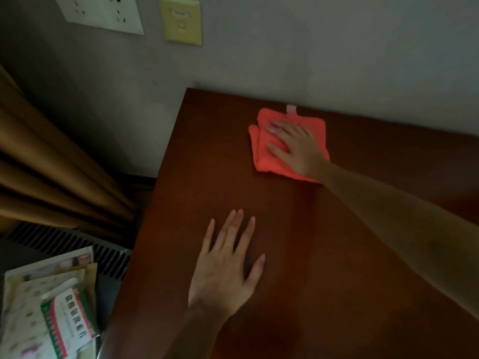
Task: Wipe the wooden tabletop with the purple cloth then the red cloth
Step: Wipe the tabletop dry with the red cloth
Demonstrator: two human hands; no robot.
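The right hand (295, 145) presses flat, fingers spread, on the red cloth (264, 154) near the tabletop's (337, 255) far edge, while the left hand (228, 265) rests flat on bare wood.

Place: a dim room in a home or lodging; which cannot be told.
Upper left: wall sockets (99, 12) are seen.
Left edge: brown curtain (39, 164).
Lower left: medicine box (68, 320).

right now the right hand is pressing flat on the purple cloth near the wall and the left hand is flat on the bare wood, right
Not quite: the cloth under the right hand is red, not purple, as the head view shows. The right hand presses flat on the red cloth near the wall, and the left hand lies flat on the bare wooden tabletop.
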